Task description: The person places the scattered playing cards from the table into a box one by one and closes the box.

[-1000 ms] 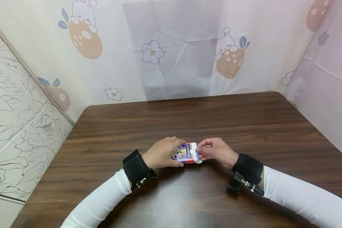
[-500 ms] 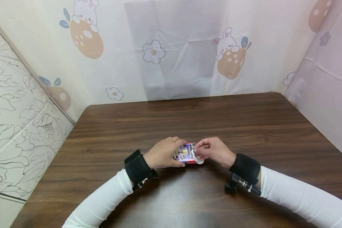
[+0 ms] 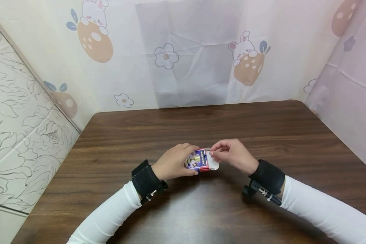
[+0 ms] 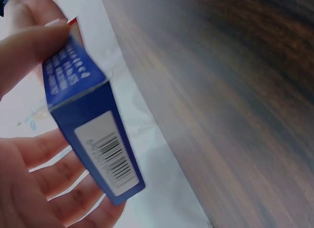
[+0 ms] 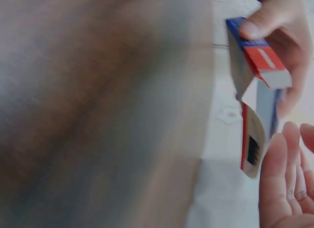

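My left hand (image 3: pixel 174 162) grips a small cardboard box (image 3: pixel 196 160), blue and red with a gold trophy printed on its face. Thumb and fingers hold opposite sides of it. In the left wrist view, the box's closed end carries a white barcode label (image 4: pixel 110 157). At the other end, a pale flap (image 3: pixel 212 164) sticks out towards my right hand (image 3: pixel 235 156). The right wrist view shows that end open, with a long flap (image 5: pixel 252 139) hanging out beside my right fingertips. Those fingers look nearly straight, thumb apart; whether they touch the flap is unclear.
A dark wood-grain table (image 3: pixel 134 135) lies beneath both hands. Behind it hangs a pale curtain (image 3: pixel 198 74) with rabbit and flower prints. Each wrist wears a black strap (image 3: pixel 147 179) with a small device.
The right fingers have drawn back from the box's end, after reaching over its edge half a second ago. The pale flap now stands out further. The left hand keeps its grip.
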Demonstrator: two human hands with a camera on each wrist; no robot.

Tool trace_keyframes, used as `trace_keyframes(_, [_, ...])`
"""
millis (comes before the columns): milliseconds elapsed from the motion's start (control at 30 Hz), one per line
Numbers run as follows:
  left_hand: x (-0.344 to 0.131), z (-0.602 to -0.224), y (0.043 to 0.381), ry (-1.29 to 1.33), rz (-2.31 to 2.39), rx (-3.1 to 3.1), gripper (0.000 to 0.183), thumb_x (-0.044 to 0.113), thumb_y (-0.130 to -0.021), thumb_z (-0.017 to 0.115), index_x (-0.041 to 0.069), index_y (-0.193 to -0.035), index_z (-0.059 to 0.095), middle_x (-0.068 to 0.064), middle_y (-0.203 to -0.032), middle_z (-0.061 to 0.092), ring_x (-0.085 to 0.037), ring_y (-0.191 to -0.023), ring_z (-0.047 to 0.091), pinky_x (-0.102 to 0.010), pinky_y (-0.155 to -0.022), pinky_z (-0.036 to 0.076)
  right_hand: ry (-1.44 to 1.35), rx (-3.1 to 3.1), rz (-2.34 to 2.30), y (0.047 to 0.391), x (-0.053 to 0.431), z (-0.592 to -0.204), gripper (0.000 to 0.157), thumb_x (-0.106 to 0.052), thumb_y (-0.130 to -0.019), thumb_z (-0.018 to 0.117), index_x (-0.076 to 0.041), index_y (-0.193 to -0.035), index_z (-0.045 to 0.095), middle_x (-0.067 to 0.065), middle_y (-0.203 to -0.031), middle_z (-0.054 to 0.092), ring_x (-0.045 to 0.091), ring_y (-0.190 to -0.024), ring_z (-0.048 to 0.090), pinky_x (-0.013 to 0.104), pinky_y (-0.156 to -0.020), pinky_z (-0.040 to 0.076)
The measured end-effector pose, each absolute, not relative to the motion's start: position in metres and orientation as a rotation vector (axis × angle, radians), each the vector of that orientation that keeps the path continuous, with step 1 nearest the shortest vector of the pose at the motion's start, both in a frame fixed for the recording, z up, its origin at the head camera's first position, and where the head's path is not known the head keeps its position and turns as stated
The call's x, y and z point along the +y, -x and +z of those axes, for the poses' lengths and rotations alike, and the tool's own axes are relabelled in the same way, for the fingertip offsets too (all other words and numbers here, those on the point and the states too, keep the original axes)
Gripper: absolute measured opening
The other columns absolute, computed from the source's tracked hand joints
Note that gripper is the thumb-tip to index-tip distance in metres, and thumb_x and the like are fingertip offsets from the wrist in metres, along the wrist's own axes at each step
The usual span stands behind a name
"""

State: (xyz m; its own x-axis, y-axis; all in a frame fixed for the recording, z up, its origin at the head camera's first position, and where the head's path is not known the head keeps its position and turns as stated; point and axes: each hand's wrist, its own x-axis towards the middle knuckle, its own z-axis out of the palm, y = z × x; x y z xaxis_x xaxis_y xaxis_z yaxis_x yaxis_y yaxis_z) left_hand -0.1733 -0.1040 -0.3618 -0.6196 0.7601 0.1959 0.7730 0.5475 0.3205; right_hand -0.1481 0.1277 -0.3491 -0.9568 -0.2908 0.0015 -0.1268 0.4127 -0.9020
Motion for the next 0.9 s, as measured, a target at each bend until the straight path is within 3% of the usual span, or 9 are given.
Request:
trace_keyframes(367, [-0.100,-0.352,0.168,1.105,-0.989,-2.421,0.079,0.038,-0.069,0.076,0.010,-0.132,0.038,-0.005,-0.115,0.052,-0.012,-0.094,0.045,-0.026,-0.077,0.041,0.550,2.769,-1.680,0.143,0.142,-0.309,0.022,-0.018,-0.081,0.068,-0.004,-0.097,0.061,0.008,-0.087,0.063,0.020,-0.070,0.059,0.030,-0.064,0.050])
trace_keyframes(567, [-0.098,-0.343,0.163,1.013,-1.205,-2.321,0.081,0.038,-0.070,0.075,0.011,-0.134,0.034,-0.004,-0.114,0.050,-0.011,-0.095,0.045,-0.025,-0.074,0.043,0.601,2.880,-1.828,0.136,0.135,-0.306,0.018,-0.005,-0.078,0.068,-0.005,-0.095,0.061,0.006,-0.086,0.062,0.018,-0.071,0.056,0.023,-0.062,0.048])
trace_keyframes(900, [-0.092,-0.338,0.161,1.024,-1.289,-2.311,0.085,0.027,-0.070,0.077,0.017,-0.138,0.026,-0.004,-0.116,0.045,-0.013,-0.098,0.043,-0.027,-0.074,0.045,0.731,2.680,-1.967,0.129,0.116,-0.311,0.025,0.000,-0.077,0.068,-0.002,-0.100,0.058,0.009,-0.091,0.062,0.020,-0.078,0.060,0.029,-0.069,0.050])
